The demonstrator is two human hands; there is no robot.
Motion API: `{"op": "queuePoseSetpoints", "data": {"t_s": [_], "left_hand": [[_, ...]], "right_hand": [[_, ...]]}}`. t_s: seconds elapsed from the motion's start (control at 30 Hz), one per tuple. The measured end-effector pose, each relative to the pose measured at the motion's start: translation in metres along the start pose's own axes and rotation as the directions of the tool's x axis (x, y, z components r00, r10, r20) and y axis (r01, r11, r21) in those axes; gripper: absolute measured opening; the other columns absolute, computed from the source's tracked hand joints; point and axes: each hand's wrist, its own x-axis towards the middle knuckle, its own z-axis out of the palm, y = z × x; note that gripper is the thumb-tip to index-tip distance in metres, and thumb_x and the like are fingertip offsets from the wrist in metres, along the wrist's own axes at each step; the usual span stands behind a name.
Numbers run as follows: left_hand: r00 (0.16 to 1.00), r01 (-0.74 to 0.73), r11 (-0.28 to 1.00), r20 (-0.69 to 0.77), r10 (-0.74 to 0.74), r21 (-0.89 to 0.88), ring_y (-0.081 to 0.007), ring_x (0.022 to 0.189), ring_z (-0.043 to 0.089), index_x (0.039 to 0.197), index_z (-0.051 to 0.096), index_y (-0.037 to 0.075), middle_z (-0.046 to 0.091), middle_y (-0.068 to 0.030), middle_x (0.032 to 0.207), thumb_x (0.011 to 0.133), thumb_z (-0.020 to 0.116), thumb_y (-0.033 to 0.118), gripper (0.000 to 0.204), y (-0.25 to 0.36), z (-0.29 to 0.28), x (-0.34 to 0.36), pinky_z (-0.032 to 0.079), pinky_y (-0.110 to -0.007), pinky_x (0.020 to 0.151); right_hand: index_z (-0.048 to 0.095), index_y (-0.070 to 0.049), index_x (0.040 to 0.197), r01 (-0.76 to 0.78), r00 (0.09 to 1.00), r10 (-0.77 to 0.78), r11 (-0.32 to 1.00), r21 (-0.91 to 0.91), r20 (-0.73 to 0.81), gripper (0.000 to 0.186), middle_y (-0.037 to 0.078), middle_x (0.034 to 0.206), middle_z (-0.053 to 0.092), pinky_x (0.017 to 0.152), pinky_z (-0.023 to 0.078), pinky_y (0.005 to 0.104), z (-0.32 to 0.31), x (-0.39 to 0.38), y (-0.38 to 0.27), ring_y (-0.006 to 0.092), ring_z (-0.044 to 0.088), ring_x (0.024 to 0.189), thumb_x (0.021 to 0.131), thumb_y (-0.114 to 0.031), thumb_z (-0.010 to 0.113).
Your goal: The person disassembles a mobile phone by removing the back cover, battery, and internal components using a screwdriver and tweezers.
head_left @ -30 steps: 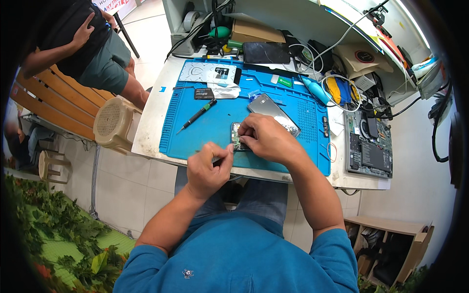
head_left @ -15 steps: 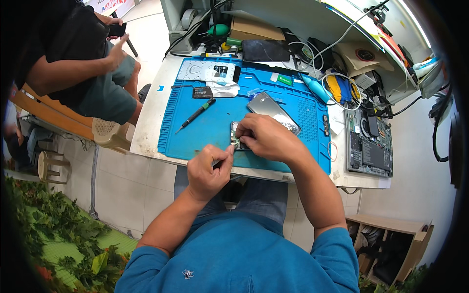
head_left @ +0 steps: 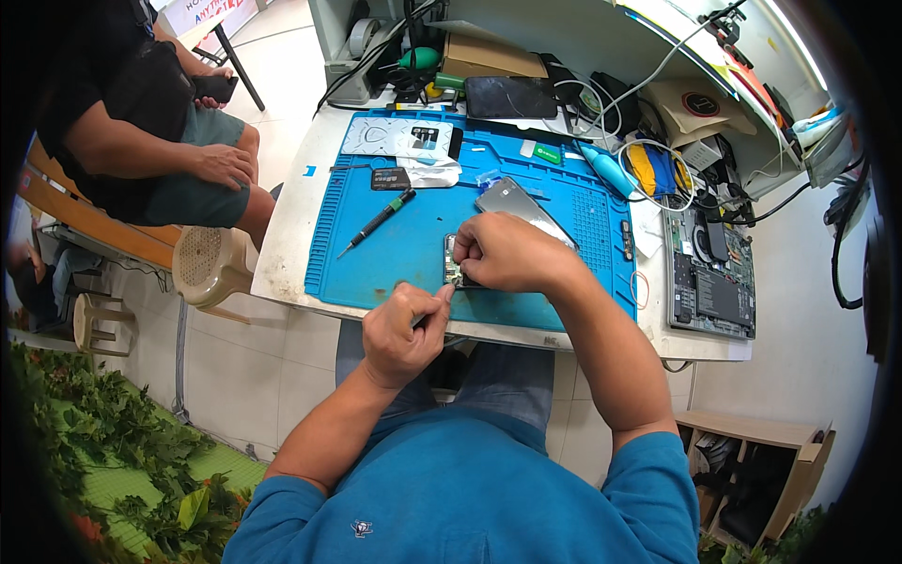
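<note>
An opened phone [head_left: 450,252] with its green circuit board exposed lies near the front of the blue work mat [head_left: 376,268]. Over it bends my right hand [head_left: 512,252], its fingers pinched at the board and covering much of it; whatever they grip is hidden. My left hand [head_left: 404,334] is closed at the mat's front edge, with the thumb and forefinger tips beside the phone's near left corner. Its curled fingers hide what they may hold. Just beyond my right hand rests a silver phone back panel [head_left: 526,211]. A black and green screwdriver [head_left: 377,223] lies to the left.
A phone package [head_left: 395,136] lies at the back of the mat, with a dark phone [head_left: 510,98] behind it. An opened laptop [head_left: 711,273] and a coiled white cable [head_left: 692,193] are at the right. Another person [head_left: 132,141] sits at the left, holding a phone.
My hands stay at the opened phone with only slight shifts. The other person's raised hand has come down onto their leg, and their held phone has lowered.
</note>
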Motion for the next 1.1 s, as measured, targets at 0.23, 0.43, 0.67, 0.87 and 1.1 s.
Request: {"op": "queuePoseSetpoints", "data": {"t_s": [0.23,0.43,0.67,0.87,1.1], "left_hand": [[1.000,-0.014,1.000,0.002,0.014,-0.006,-0.0209,0.057,0.064,0.097,0.057,0.006,0.066,-0.0090,0.075,0.086,0.094,-0.010,0.041,-0.0009,0.0005,-0.0002,0.047,-0.033,0.049],[1.000,-0.028,1.000,0.001,0.028,0.001,-0.0213,0.057,0.064,0.098,0.058,0.006,0.066,-0.0083,0.075,0.086,0.094,-0.010,0.041,-0.0017,0.0012,-0.0030,0.047,-0.034,0.049],[1.000,-0.016,0.999,-0.006,0.016,-0.028,-0.0219,0.056,0.063,0.098,0.059,0.006,0.066,-0.0082,0.076,0.087,0.093,-0.010,0.040,-0.0019,0.0014,-0.0026,0.047,-0.035,0.049],[0.999,-0.038,0.999,-0.013,0.038,-0.011,-0.0225,0.055,0.063,0.099,0.059,0.006,0.066,-0.0082,0.077,0.087,0.093,-0.010,0.040,-0.0041,0.0018,-0.0043,0.047,-0.035,0.050],[0.998,-0.057,0.998,-0.012,0.057,-0.001,-0.0230,0.055,0.063,0.100,0.060,0.006,0.068,-0.0085,0.077,0.087,0.093,-0.010,0.039,-0.0039,0.0015,-0.0059,0.047,-0.035,0.050]], "right_hand": [[0.081,0.003,0.095,-0.047,0.999,0.047,0.998,0.029,0.024,0.017,0.026,0.090,0.080,0.082,0.061,0.0505,-0.0032,0.0046,-0.0035,0.0430,0.079,0.089,0.082,-0.005,0.071],[0.083,0.002,0.101,-0.059,0.998,0.059,0.998,0.004,0.006,0.021,0.015,0.086,0.080,0.076,0.059,0.0397,0.0005,0.0053,0.0031,0.0262,0.077,0.080,0.087,-0.009,0.074],[0.083,0.001,0.100,-0.051,0.999,0.051,0.999,-0.012,-0.003,0.020,0.015,0.086,0.080,0.076,0.060,0.0405,0.0024,0.0077,0.0050,0.0269,0.077,0.081,0.086,-0.010,0.075],[0.083,0.000,0.099,-0.058,0.998,0.058,0.998,-0.036,0.004,0.019,0.015,0.086,0.080,0.076,0.060,0.0413,0.0016,0.0076,0.0022,0.0275,0.077,0.081,0.086,-0.011,0.076],[0.082,0.001,0.102,-0.056,0.998,0.056,0.998,-0.003,-0.004,0.021,0.020,0.093,0.081,0.083,0.060,0.0456,0.0009,0.0040,0.0000,0.0358,0.078,0.090,0.087,-0.009,0.073]]}}
